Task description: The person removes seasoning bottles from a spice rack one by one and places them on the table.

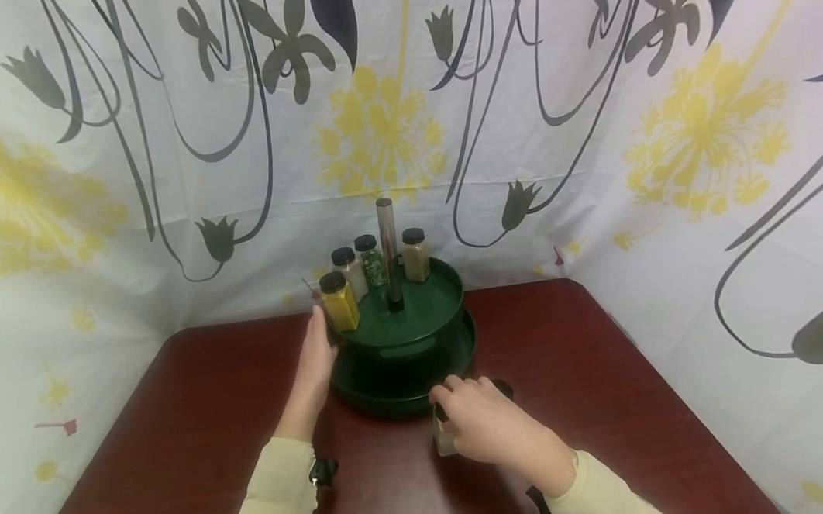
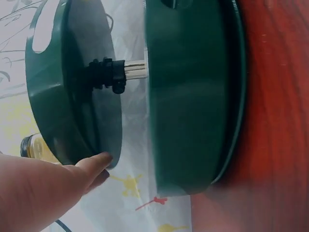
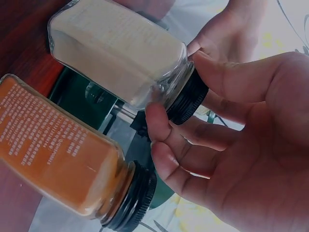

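Observation:
My right hand [image 1: 486, 420] pinches a glass spice jar of pale powder [image 3: 116, 48] at its black lid, thumb on one side and fingers on the other. It is near the front of a green two-tier turntable [image 1: 401, 320]. Beside this jar, past the fingertips, is a second jar of orange powder [image 3: 63, 150], its black lid [image 1: 504, 389] showing behind the hand from above. My left hand [image 1: 312, 367], fingers extended, touches the left rim of the upper tier [image 2: 46, 106], near a yellow jar [image 1: 340, 303].
On the upper tier, around the metal post [image 1: 389, 250], also stand a whitish jar [image 1: 351, 274], a greenish jar [image 1: 370, 261] and a tan jar [image 1: 415, 258]. The lower tier [image 1: 391, 404] rests on the dark red table [image 1: 584, 356]. Patterned cloth [image 1: 574, 163] hangs behind and at both sides.

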Demonstrator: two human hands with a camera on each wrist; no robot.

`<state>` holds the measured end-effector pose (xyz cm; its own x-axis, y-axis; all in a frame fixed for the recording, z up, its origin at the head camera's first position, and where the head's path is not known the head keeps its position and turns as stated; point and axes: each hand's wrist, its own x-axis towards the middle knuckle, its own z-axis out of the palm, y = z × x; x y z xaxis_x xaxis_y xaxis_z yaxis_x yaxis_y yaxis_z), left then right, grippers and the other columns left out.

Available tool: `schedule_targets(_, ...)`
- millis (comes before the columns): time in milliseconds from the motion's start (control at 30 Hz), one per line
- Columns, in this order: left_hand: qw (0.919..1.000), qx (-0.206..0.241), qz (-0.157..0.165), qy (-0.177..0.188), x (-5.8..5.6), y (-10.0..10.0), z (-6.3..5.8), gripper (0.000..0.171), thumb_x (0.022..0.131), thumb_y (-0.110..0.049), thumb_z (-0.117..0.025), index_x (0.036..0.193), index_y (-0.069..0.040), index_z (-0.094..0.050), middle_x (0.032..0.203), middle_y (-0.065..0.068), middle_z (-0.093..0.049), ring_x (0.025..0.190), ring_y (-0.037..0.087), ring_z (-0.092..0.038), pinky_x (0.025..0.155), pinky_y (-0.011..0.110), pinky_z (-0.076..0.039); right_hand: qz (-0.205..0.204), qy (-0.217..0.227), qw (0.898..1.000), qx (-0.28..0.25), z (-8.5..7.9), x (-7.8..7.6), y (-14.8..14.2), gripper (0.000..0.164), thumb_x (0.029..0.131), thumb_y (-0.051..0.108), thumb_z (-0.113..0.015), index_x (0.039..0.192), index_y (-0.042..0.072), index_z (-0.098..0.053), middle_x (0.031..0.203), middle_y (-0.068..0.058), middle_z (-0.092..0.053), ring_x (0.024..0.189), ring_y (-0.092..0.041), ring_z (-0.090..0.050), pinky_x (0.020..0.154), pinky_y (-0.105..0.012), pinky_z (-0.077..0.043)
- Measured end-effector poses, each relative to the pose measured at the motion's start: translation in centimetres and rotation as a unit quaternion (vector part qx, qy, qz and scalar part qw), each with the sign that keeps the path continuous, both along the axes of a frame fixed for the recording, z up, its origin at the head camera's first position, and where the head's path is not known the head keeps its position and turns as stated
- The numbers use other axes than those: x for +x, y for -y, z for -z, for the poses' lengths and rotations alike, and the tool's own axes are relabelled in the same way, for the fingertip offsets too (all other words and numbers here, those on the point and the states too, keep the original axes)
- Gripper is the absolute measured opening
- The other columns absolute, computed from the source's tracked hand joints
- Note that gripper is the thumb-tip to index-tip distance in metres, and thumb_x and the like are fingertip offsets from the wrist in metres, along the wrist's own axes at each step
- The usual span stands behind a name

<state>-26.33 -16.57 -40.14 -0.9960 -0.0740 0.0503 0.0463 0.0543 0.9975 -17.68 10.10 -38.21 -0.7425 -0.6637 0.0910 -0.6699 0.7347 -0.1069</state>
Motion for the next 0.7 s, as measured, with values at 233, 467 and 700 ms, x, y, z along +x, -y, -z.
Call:
schedule_targets(233, 0.998, -0.052, -0.035, 0.002, 0.02, -0.28, 1.06, 0.086, 0.09, -0.076, -0.014, 0.153, -0.02, -0.027, 0.154, 0.003, -0.03, 0.135, 0.021, -0.034, 0.111, 0.047, -0.029, 0.001, -0.001, 1.0, 0.012, 0.27, -0.39, -0.11, 0.025, 0.084, 0.021, -0.072, 0.107, 0.014, -0.063, 0.088, 0.003, -0.056, 0.076, -0.013, -0.054, 0.061, -0.03, -0.044)
schedule_targets(467, 0.9926, -0.096, -0.066, 0.035, 0.28, -0.31, 0.91, 0.091, 0.087, -0.08, -0.01, 0.149, -0.018, -0.035, 0.144, 0.008, -0.043, 0.13, 0.026, -0.04, 0.111, 0.049, -0.029, 0.002, 0.005, 1.0, 0.011, 0.27, -0.57, -0.01, 0.026, 0.084, 0.02, -0.072, 0.108, 0.014, -0.063, 0.09, 0.003, -0.057, 0.079, -0.013, -0.055, 0.061, -0.03, -0.043)
schedule_targets(700, 0.9933, -0.091, -0.064, 0.032, 0.91, -0.56, 0.62, 0.093, 0.087, -0.08, -0.01, 0.147, -0.015, -0.04, 0.144, 0.009, -0.046, 0.13, 0.026, -0.042, 0.11, 0.048, -0.031, 0.016, 0.004, 1.0, 0.016, 0.35, -0.58, 0.0, 0.026, 0.085, 0.021, -0.072, 0.108, 0.014, -0.063, 0.09, 0.002, -0.056, 0.075, -0.014, -0.056, 0.06, -0.03, -0.042)
